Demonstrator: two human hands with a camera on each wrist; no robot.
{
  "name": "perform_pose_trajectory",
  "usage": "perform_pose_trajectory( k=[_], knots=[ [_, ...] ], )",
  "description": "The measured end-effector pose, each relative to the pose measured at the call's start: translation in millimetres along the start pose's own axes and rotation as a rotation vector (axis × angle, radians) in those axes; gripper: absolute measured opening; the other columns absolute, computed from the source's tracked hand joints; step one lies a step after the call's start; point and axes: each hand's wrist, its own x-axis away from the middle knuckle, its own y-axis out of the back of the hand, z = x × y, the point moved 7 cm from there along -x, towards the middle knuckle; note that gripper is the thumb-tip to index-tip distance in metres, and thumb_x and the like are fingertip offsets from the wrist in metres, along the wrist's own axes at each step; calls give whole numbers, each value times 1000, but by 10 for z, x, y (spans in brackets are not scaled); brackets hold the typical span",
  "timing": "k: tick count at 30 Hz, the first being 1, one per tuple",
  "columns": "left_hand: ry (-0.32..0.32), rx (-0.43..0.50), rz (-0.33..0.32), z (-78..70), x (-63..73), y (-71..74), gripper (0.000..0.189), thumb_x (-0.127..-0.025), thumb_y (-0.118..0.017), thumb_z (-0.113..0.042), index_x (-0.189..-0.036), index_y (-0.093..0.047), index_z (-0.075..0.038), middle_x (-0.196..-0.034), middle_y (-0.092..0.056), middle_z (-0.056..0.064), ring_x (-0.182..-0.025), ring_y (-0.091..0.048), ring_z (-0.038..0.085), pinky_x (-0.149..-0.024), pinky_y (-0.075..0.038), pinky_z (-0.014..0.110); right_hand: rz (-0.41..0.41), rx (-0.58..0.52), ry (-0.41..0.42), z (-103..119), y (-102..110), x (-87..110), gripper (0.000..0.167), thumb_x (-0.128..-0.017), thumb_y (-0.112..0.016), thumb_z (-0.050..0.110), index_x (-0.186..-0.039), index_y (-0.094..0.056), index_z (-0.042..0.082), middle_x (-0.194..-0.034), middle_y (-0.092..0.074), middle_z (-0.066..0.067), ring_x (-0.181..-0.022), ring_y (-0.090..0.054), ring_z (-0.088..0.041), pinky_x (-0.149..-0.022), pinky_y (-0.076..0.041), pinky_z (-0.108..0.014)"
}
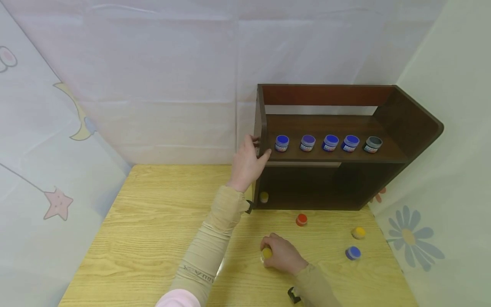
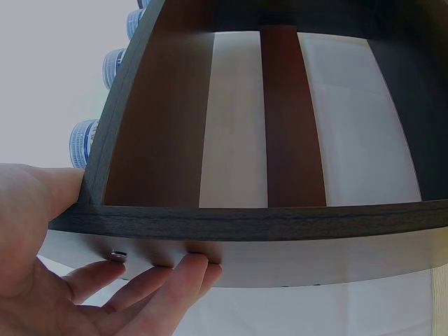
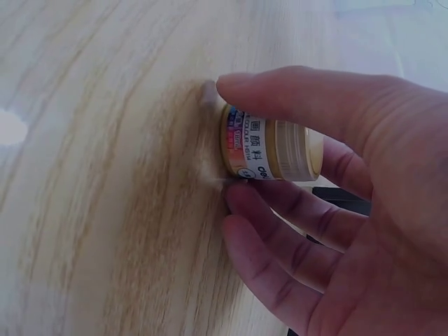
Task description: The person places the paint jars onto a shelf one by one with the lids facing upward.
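Observation:
A dark brown two-tier shelf (image 1: 337, 121) stands on the table against the wall. My left hand (image 1: 248, 164) holds its left side panel, thumb at the front edge and fingertips against the outer face, as the left wrist view shows close up. My right hand (image 1: 284, 254) has thumb and fingers curled round a yellow paint jar (image 3: 262, 147), which stands upright on the table in front of the shelf. Its printed label faces the right wrist camera. Another yellow paint jar (image 1: 264, 197) sits on the shelf's lower level at the left end.
Several paint jars with blue or purple lids (image 1: 330, 143) and one dark-lidded jar (image 1: 373, 144) line the upper level. On the wooden table (image 1: 153, 230) are a red jar (image 1: 301, 220), a yellow-lidded jar (image 1: 358, 233) and a blue jar (image 1: 353, 253), right of my right hand.

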Motion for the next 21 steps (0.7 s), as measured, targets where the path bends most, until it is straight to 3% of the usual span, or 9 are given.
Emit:
perform_pose_trajectory(
  k=[21],
  knots=[
    [4,24,-2,0,5,6,51,-99,-69,-32,-134,-47,-2,-123,-62,13,-101,-65,26,-79,-55,40,9,-19,31,-8,-38,-4,28,-71,-75,0,-95,-66,12,-86,-50,4,-69,-44,-10,-60,-41,-28]
  ],
)
